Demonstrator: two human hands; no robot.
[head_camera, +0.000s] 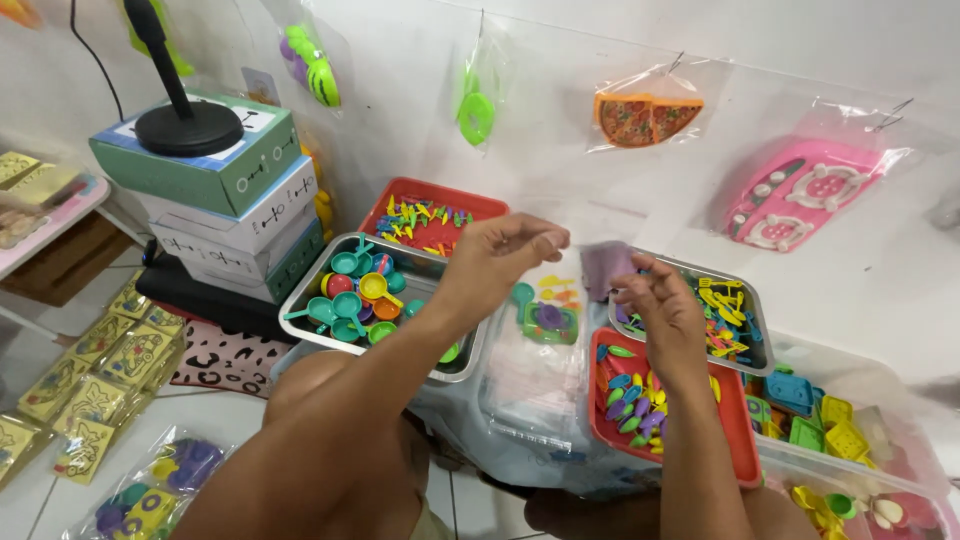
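Both hands, left hand (500, 250) and right hand (660, 300), pinch a clear toy bag (548, 300) stretched between them

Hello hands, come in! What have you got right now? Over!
Left hand and right hand pinch open a clear bag of small toys. Metal tray of toy pans below left. Nothing blocking.

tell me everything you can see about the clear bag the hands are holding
The clear bag is thin, see-through plastic, held up open-end high between the left hand and right hand, which pinch its top edge at either side. Inside sit small plastic toys: a green tray-like piece with a purple part, a teal piece and some orange bits. It hangs above the trays, over a stack of similar bags.
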